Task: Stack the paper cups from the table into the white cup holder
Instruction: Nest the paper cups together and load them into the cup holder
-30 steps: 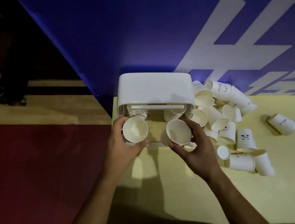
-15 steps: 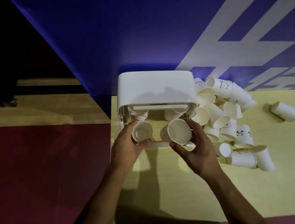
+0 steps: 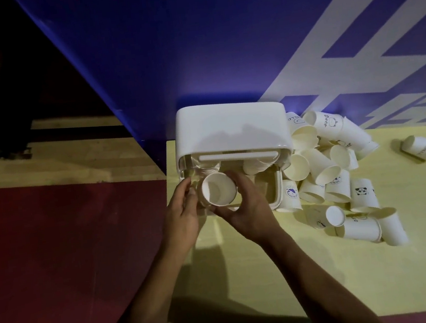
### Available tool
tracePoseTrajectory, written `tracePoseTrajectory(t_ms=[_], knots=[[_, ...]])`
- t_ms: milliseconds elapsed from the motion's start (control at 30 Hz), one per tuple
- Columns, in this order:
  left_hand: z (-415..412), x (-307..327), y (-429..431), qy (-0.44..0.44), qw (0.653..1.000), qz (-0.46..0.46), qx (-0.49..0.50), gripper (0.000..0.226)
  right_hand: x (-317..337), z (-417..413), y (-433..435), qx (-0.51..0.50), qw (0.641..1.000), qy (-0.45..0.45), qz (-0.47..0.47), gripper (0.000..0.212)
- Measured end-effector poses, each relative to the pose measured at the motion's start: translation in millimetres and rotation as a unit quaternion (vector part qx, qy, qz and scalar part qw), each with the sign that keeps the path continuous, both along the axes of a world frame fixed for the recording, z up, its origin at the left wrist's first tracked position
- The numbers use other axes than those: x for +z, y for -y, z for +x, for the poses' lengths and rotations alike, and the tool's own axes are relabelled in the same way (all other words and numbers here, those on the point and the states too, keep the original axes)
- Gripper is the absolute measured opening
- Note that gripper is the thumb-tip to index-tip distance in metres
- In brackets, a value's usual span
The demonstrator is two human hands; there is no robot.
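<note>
Both hands on one cup [image 3: 219, 188] at the holder [image 3: 229, 130] mouth.
I wrap left hand [image 3: 183, 212] and right hand [image 3: 248, 210] fingers round it, rim up, steadying it for nesting.

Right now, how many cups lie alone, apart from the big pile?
1: a lone paper cup lies on its side at the table's far right, clear of the pile of cups. Others could be out of view.

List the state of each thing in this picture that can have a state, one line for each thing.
White plastic cup holder: front open, cup stacks hanging inside.
White paper cup between the hands: held, mouth facing the camera, at the holder's left side.
Left hand: fingers against the held cup.
Right hand: fingers curled around the held cup.
Pile of loose paper cups: mostly tipped over, unstacked.
Lone paper cup far right: lying on its side.
</note>
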State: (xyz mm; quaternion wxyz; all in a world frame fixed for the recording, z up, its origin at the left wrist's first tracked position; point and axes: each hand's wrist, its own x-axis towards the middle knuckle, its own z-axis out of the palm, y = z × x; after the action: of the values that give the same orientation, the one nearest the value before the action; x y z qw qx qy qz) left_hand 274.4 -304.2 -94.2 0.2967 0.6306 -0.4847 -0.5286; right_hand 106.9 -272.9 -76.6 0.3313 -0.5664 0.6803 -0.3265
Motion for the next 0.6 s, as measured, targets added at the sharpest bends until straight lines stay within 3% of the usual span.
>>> tracePoseTrajectory(t_ms=[167,300,600], knots=[[-5.9,-4.5,6.6,0.023,0.999,0.003,-0.044,0.032,-18.4,7.0,4.5,0.044,0.996,-0.014,0.082,0.096],[-1.1,-17.9,5.2,0.063,0.995,-0.005,-0.081,0.039,-25.6,4.3,5.0,0.049,0.993,-0.014,0.108,0.084],[-0.5,-20.7,-2.0,0.09,0.994,-0.013,-0.056,0.037,-33.5,-7.5,19.0,0.099,0.984,0.005,0.147,0.079]])
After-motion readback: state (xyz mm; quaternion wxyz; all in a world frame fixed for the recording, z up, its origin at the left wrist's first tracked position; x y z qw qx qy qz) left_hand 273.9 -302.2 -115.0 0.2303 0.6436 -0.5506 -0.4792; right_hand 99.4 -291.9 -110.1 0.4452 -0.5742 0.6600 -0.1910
